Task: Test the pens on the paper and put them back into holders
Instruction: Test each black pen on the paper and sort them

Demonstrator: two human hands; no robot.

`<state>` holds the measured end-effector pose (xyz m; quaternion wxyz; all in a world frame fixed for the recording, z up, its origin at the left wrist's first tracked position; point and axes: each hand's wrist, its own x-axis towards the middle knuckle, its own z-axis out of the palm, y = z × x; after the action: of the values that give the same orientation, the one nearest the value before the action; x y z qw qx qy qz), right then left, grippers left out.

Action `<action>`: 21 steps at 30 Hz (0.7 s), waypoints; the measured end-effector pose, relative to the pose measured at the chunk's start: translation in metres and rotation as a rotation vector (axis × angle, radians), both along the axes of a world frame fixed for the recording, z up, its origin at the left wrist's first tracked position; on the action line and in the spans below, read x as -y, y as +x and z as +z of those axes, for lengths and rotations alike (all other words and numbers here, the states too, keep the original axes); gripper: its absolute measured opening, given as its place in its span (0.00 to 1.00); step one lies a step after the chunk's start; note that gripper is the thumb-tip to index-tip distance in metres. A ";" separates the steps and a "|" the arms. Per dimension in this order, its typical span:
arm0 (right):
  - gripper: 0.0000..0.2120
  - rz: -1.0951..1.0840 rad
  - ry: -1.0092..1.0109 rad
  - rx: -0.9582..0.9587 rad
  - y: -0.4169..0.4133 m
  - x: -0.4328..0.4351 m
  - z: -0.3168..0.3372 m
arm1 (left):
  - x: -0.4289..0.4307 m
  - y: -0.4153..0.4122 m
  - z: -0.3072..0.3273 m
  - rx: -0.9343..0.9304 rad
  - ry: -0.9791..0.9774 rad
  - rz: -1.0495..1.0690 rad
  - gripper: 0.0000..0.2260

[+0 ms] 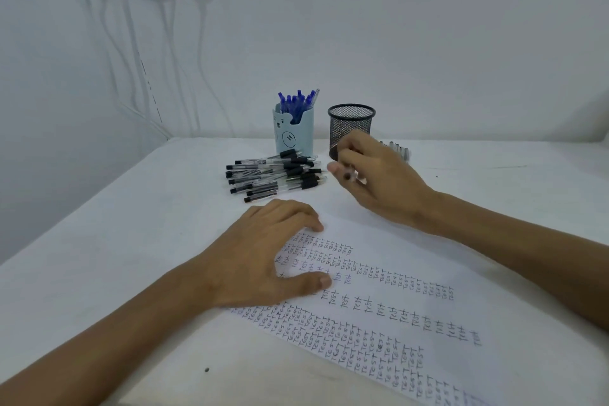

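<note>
Right hand: the right hand hangs just over the table in front of the black mesh holder. Its fingers are curled round one pen. The spot is blurred, so only the pen's dark end shows, poking out leftward between the fingers.
Left hand: the left hand lies flat on the far left corner of the paper, fingers spread and fairly straight, thumb apart, holding nothing.
Paper: one white sheet of paper lies aslant on the near part of the table, running from the left hand toward the near right.
Writing: the sheet carries rows of the word "TEST" in small capitals, and looser rows of "test" in larger letters. Most is in dark ink, and a few words near the thumb are blue.
Holders: two stand side by side at the far edge of the table.
Left holder: a pale blue holder with a bear face drawn on it holds blue pens standing upright. About eight tops show, but the exact count is unclear.
Right holder: the round black mesh holder has its lower right part hidden behind the right hand.
Loose pens: a pile of black pens with clear barrels lies just in front of the blue holder, left of the right hand and apart from it. There are roughly a dozen, overlapping too much to count.
Table: the table is white.
Wall: white cables hang at the far left.
</note>
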<state>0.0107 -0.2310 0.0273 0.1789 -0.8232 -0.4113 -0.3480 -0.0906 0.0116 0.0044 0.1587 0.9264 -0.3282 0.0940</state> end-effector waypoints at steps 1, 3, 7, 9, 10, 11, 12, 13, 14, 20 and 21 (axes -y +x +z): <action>0.18 -0.078 0.000 0.061 -0.002 0.002 -0.001 | 0.000 0.000 0.000 -0.005 0.005 -0.001 0.32; 0.24 -0.213 -0.004 0.097 -0.008 0.007 -0.001 | 0.000 0.000 0.000 -0.012 0.023 0.002 0.34; 0.24 -0.089 0.288 -0.371 -0.023 0.010 0.006 | 0.001 0.001 0.002 -0.035 0.070 0.009 0.38; 0.13 -0.009 0.427 -0.618 -0.032 0.010 0.005 | 0.001 0.001 0.002 -0.058 0.103 0.024 0.40; 0.09 0.008 0.449 -0.689 -0.036 0.010 0.003 | 0.001 0.002 0.002 -0.063 0.113 0.035 0.41; 0.07 0.021 0.476 -0.757 -0.040 0.010 0.001 | 0.001 0.002 0.003 -0.063 0.118 0.048 0.41; 0.07 0.037 0.519 -0.834 -0.044 0.010 -0.002 | 0.000 0.003 0.003 -0.062 0.118 0.059 0.41; 0.08 0.062 0.572 -0.921 -0.046 0.009 -0.003 | -0.001 0.004 0.003 -0.064 0.119 0.070 0.41; 0.09 0.090 0.609 -0.995 -0.048 0.009 -0.003 | -0.002 0.006 0.003 -0.070 0.122 0.079 0.40; 0.05 0.163 0.460 -1.138 -0.051 0.006 -0.006 | -0.006 0.007 0.006 -0.092 0.149 0.086 0.40; 0.04 0.157 0.441 -1.150 -0.051 0.006 -0.006 | -0.005 0.006 0.006 -0.088 0.154 0.086 0.40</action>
<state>-0.0401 -0.2375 0.0210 0.5627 -0.7900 -0.2267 0.0886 -0.0841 0.0170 0.0106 0.0973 0.9524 -0.2870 0.0345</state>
